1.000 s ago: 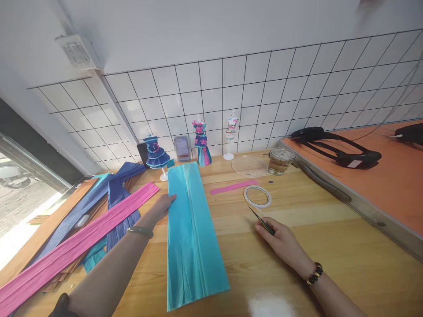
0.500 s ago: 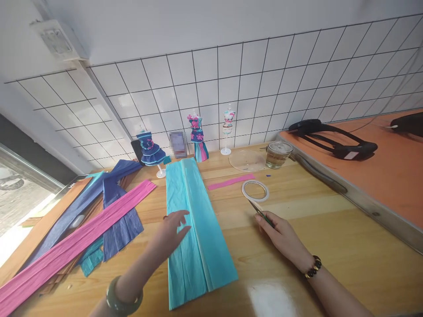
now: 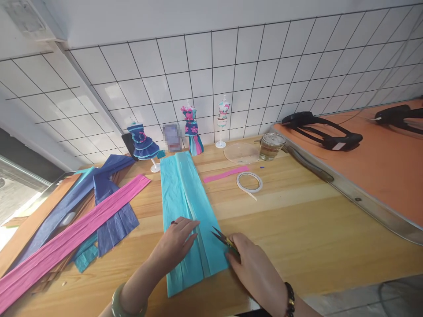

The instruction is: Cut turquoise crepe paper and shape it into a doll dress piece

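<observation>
A long strip of turquoise crepe paper (image 3: 185, 198) lies lengthwise on the wooden table (image 3: 297, 229). My left hand (image 3: 176, 244) rests flat on its near end, fingers stretched out. My right hand (image 3: 251, 264) is closed round small green-handled scissors (image 3: 223, 237), whose blades point left over the paper's right edge near my left fingertips.
Pink (image 3: 69, 240) and dark blue crepe strips (image 3: 109, 207) lie at the left. A tape ring (image 3: 249, 182), a thin pink strip (image 3: 225, 174), a clear lid (image 3: 241, 153) and a glass jar (image 3: 270, 146) sit behind. Small dress mannequins (image 3: 191, 130) stand by the tiled wall. An orange board (image 3: 380, 163) fills the right.
My left hand slid down the turquoise paper to its near end. My right hand carried the scissors left from beside the tape ring to the paper's right edge. The view tilted down.
</observation>
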The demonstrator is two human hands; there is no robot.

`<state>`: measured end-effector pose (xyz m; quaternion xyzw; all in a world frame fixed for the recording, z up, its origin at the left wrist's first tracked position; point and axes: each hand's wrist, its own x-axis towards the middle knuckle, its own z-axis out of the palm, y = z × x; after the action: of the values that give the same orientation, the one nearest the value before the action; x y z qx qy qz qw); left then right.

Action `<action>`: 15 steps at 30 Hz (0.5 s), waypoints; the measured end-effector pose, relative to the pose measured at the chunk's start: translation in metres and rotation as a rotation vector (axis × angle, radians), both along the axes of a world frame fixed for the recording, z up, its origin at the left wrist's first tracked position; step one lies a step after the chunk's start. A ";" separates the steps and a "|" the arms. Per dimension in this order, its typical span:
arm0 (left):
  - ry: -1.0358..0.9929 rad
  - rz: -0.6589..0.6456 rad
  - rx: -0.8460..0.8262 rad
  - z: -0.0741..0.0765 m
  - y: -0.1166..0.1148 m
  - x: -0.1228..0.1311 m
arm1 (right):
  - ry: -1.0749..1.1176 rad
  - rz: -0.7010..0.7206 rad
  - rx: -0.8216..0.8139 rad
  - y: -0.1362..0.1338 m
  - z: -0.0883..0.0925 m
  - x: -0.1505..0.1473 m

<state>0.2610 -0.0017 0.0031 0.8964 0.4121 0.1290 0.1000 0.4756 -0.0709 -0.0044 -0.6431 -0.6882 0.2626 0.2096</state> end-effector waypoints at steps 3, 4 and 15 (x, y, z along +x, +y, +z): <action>0.026 -0.009 0.015 -0.002 0.000 0.000 | 0.000 0.021 -0.024 -0.001 -0.003 -0.002; 0.040 -0.012 0.019 -0.002 0.000 0.000 | 0.016 0.018 -0.035 0.000 -0.002 0.000; 0.129 -0.161 0.118 -0.003 0.004 0.013 | 0.017 -0.053 -0.061 -0.005 0.006 0.009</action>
<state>0.2741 0.0025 0.0000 0.9374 0.3360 0.0865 0.0302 0.4849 -0.0762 0.0011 -0.6649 -0.6608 0.2830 0.2027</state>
